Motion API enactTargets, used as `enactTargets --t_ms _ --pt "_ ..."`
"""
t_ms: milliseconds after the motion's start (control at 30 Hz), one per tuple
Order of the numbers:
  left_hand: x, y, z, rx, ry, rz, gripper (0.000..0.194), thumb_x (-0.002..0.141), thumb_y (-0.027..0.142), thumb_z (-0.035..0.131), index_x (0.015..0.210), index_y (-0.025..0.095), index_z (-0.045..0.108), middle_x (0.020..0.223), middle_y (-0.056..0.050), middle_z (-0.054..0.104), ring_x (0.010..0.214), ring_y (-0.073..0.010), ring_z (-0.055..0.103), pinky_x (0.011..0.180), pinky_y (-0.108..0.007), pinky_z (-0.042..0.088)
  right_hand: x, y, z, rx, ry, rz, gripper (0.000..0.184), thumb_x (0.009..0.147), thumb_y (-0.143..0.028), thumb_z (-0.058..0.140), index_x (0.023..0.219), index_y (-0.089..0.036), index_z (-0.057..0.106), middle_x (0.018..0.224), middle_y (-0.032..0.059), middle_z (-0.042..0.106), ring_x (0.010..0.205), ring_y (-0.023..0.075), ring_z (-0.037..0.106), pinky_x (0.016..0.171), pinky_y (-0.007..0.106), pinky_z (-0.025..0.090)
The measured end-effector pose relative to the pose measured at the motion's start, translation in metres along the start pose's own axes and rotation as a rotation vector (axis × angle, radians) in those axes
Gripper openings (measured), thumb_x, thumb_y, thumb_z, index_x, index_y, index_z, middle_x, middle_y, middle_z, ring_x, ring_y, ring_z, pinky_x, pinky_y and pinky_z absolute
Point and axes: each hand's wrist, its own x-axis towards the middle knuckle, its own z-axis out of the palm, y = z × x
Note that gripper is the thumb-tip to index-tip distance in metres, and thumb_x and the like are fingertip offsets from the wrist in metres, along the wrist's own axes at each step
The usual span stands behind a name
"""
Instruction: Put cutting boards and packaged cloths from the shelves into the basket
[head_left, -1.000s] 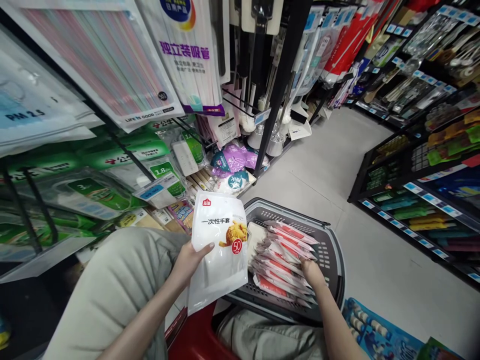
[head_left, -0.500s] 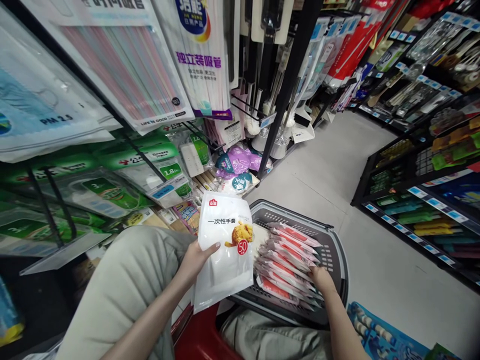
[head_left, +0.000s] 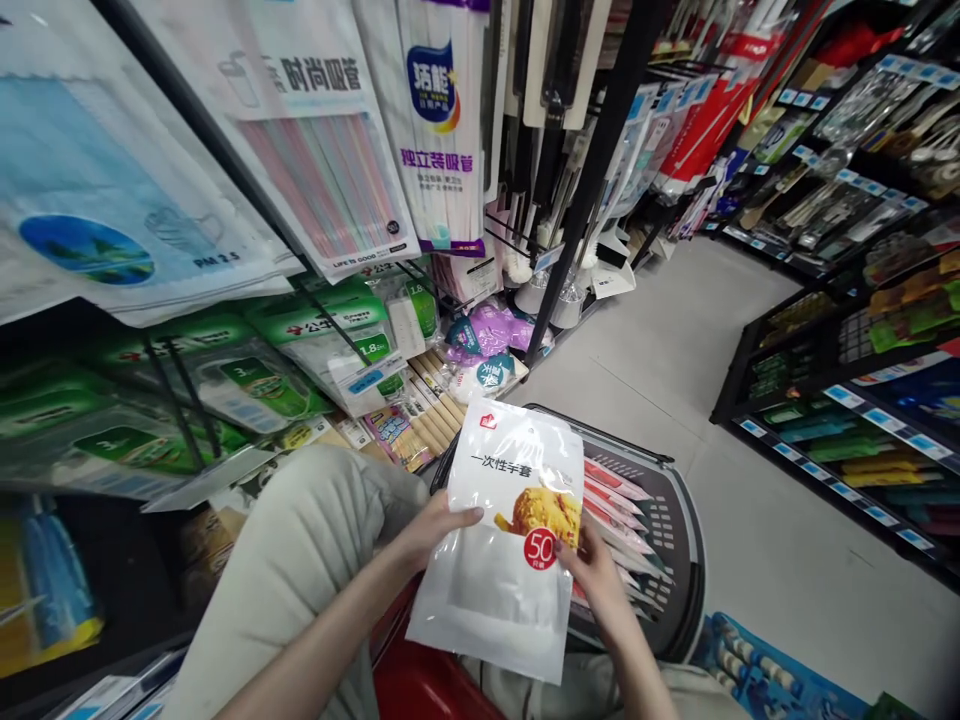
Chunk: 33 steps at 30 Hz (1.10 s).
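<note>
We note one change: our right hand (head_left: 592, 570) is out from among the packs (head_left: 611, 490) and now grips the right side of the pouch (head_left: 495, 580). Our left hand (head_left: 435, 525) keeps its grip on the left side. The pouch is therefore supported at both sides, printed front towards us, and the packs are free of our hands.

Both hands are nearly closed, thumbs on the pouch's front; the fingers behind it are largely hidden. The pouch is held above the basket (head_left: 697, 570), covering most of its left edge and part of its near edge. The packs lie inside, visible towards the right edge.

Count: one held pouch, one basket, two hands. We see more than three packs; overlap prevents an exact count.
</note>
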Motion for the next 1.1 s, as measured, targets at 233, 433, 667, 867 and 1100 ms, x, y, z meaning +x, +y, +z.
enactTargets --t_ms 233,433,667,867,1100 --pt "-0.006 -0.006 -0.001 -0.017 -0.007 0.011 0.047 0.059 0.028 0.076 0.099 0.010 0.061 0.094 -0.014 0.067 0.081 -0.0277 0.064 0.073 -0.036 0.049 -0.018 0.019 0.025 0.123 0.161 0.024 0.040 0.055 -0.040 0.073 0.084 -0.015 0.064 0.087 0.0095 0.069 0.076 0.0264 0.061 0.072 0.040 0.048" --pt "-0.012 -0.004 0.000 -0.099 0.090 0.006 0.044 0.054 0.025 0.077 0.093 0.011 0.061 0.087 -0.011 0.069 0.076 -0.0253 0.065 0.071 -0.034 0.048 -0.014 0.044 0.017 0.027 0.262 -0.025 0.039 0.065 -0.047 0.061 0.083 -0.013 0.065 0.082 0.0091 0.069 0.079 0.0267 0.060 0.074 0.038 0.047" --pt "-0.010 -0.002 -0.005 -0.021 0.131 0.189 0.041 0.055 0.031 0.074 0.088 0.009 0.063 0.082 -0.012 0.069 0.077 -0.0259 0.063 0.075 -0.035 0.047 -0.041 -0.007 -0.035 -0.619 0.465 0.052 0.047 0.067 -0.054 0.043 0.086 -0.016 0.062 0.086 0.0126 0.068 0.084 0.0317 0.060 0.071 0.038 0.045" --pt "-0.005 -0.023 0.000 -0.007 0.118 0.255 0.041 0.057 0.030 0.072 0.092 0.011 0.064 0.084 -0.010 0.069 0.082 -0.0266 0.062 0.076 -0.036 0.046 -0.072 -0.053 0.026 -1.115 0.533 0.010 0.039 0.079 -0.042 0.030 0.090 -0.019 0.059 0.074 0.0159 0.066 0.063 0.0303 0.061 0.054 0.036 0.041" --pt "-0.009 -0.032 0.008 -0.116 -0.004 0.179 0.024 0.054 0.014 0.072 0.077 0.012 0.068 0.071 -0.007 0.069 0.080 -0.0255 0.061 0.076 -0.033 0.046 -0.059 -0.033 0.147 -1.263 0.140 -0.160 0.045 0.087 -0.033 0.024 0.112 -0.011 0.054 0.078 0.0205 0.064 0.068 0.0313 0.061 0.056 0.040 0.042"
